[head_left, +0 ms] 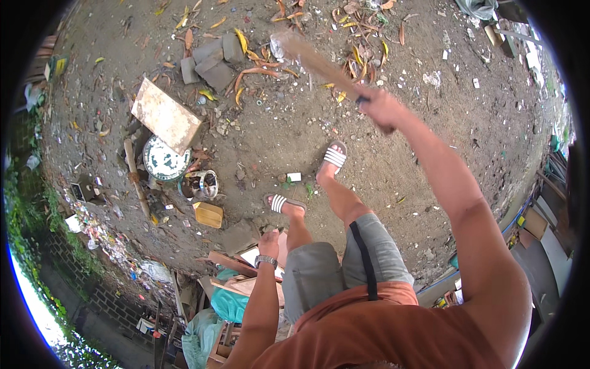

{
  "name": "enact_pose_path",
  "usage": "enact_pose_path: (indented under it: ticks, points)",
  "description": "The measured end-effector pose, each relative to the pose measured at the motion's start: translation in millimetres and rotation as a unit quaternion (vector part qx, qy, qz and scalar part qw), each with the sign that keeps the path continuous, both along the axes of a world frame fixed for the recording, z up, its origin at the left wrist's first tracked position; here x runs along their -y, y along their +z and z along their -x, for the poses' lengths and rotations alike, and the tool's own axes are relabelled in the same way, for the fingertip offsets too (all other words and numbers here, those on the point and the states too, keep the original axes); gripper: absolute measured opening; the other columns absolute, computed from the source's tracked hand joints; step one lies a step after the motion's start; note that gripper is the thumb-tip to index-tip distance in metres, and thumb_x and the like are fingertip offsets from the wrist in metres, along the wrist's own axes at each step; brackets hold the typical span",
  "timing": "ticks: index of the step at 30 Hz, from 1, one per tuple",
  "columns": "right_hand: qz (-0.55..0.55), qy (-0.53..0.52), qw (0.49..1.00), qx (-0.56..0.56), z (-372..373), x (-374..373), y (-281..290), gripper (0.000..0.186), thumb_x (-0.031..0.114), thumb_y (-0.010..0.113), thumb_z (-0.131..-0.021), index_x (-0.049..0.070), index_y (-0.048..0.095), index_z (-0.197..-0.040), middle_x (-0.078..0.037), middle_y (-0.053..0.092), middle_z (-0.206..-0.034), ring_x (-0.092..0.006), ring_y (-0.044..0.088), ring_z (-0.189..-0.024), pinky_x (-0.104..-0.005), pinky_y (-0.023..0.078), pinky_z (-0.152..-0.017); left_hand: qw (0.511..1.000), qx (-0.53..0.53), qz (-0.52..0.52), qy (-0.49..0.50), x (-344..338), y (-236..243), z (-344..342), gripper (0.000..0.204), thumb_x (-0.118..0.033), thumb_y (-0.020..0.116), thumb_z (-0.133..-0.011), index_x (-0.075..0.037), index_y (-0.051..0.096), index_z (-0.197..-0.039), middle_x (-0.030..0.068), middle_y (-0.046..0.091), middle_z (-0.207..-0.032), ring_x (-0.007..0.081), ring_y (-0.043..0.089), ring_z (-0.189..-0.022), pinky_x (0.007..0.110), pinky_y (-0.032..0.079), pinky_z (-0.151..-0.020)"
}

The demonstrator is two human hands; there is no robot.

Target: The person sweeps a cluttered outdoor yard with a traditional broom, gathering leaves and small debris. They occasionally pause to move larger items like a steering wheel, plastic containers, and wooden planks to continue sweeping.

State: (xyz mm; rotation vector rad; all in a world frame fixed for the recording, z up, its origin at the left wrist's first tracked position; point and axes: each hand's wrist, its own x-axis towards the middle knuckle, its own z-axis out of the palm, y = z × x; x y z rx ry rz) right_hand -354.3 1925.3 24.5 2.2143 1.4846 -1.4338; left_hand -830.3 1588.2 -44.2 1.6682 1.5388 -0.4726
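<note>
From the head camera, looking down, my right hand (pixel 380 107) is closed tight around the handle of a broom (pixel 316 61), arm stretched out ahead of me. Its bristle head lies blurred over the dirt ground (pixel 295 135) among dry leaves (pixel 258 72), near some grey stones (pixel 212 61). I judge the broom light and springy at the bristles, stiff along the handle, so gripping low on the handle suits it. My left hand (pixel 268 243), a watch (pixel 265 261) on its wrist, hangs by my hip over wooden scraps (pixel 236 264); I cannot tell whether its fingers are curled or spread. My sandals (pixel 335 154) stand on bare earth.
</note>
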Motion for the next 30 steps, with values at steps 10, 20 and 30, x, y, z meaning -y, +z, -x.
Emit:
enact_pose_path:
  ticks: [10,20,30]
  points:
    - [-0.002,-0.027,0.998,-0.048,-8.8,-76.6,-64.4,0.043,0.021,0.056,-0.088,0.016,0.065,-0.129,-0.025,0.070,-0.108,-0.0353,0.071,-0.098,-0.0470,0.056,-0.086,0.946,0.043,0.018,0.321,-45.4,82.6,-51.0,0.048,-0.019,0.061,-0.092,-0.002,0.052,-0.136,0.0229,0.065,-0.117,0.0317,0.065,-0.109,0.040,0.050,-0.094]
    - [-0.052,-0.071,0.994,-0.061,0.0,-64.4,-116.5,0.061,0.024,0.059,-0.085,0.021,0.051,-0.145,-0.026,0.067,-0.116,-0.0394,0.067,-0.104,-0.0452,0.053,-0.093,0.955,0.009,0.096,0.280,-108.9,83.8,-65.9,0.064,-0.034,0.063,-0.092,-0.005,0.042,-0.146,0.0239,0.053,-0.140,0.0390,0.056,-0.124,0.042,0.044,-0.105]
    - [-0.036,-0.548,0.813,-0.192,-55.7,240.4,-13.8,0.064,0.005,0.050,-0.089,0.011,0.037,-0.151,-0.008,0.060,-0.083,-0.0213,0.059,-0.062,-0.0389,0.053,-0.056,0.980,0.011,0.046,0.193,-191.0,87.7,-101.7,0.070,-0.030,0.065,-0.091,-0.002,0.037,-0.149,0.0220,0.040,-0.153,0.0354,0.040,-0.141,0.040,0.033,-0.117]
